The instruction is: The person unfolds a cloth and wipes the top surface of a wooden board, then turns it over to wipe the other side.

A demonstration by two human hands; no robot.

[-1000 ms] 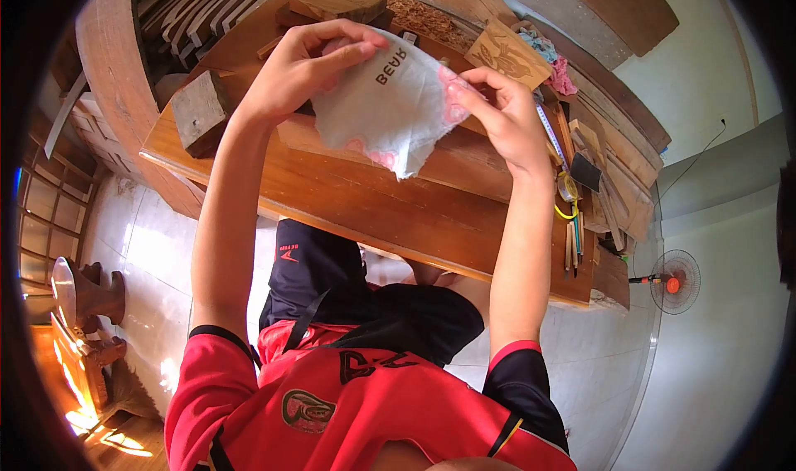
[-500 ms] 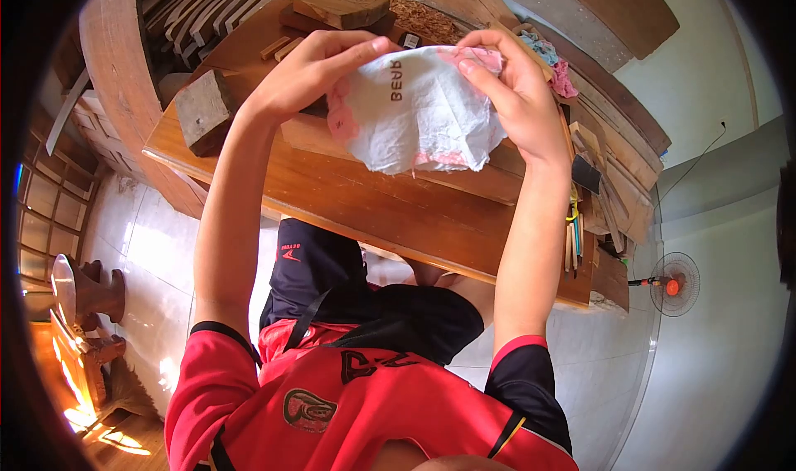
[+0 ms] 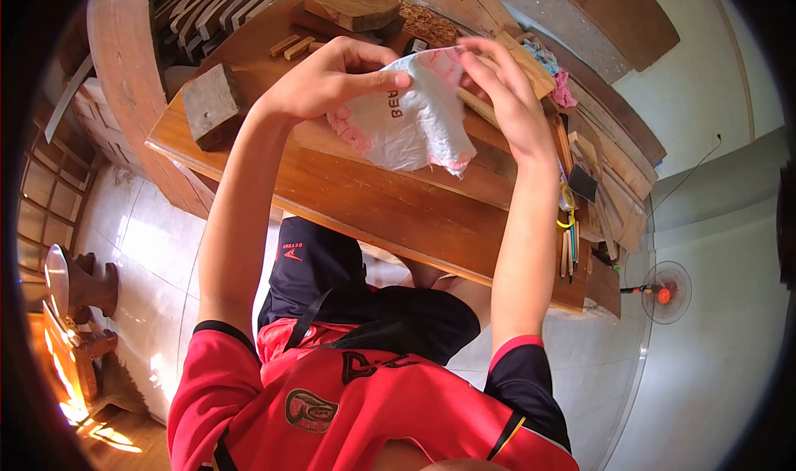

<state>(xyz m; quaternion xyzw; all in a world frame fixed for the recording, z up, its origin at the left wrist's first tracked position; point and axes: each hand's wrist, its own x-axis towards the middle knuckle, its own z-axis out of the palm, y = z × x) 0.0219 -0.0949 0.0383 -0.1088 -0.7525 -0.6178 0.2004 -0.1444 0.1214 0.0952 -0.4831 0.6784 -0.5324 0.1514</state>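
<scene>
A thin white cloth [image 3: 414, 123] with pink patches and dark printed letters hangs above the wooden table. My left hand [image 3: 344, 77] pinches it at the upper left, thumb on the front and fingers behind. At the cloth's upper right corner is my right hand [image 3: 506, 94], its fingertips bent toward the edge and slightly blurred; whether they grip the corner is hard to make out. The cloth's lower edge hangs free and uneven.
On the wooden table [image 3: 398, 214] a wood block [image 3: 213, 106] stands at left, with small sticks [image 3: 286, 46] and a thick board [image 3: 352, 7] behind. Pencils [image 3: 569, 251], yellow-handled scissors [image 3: 566, 220] and planks lie at right. A fan [image 3: 666, 293] stands beyond.
The cloth has become narrower, its right side drawn in or folded back. My left hand has shifted right and its thumb lies lower on the cloth. The right hand's fingers have opened somewhat.
</scene>
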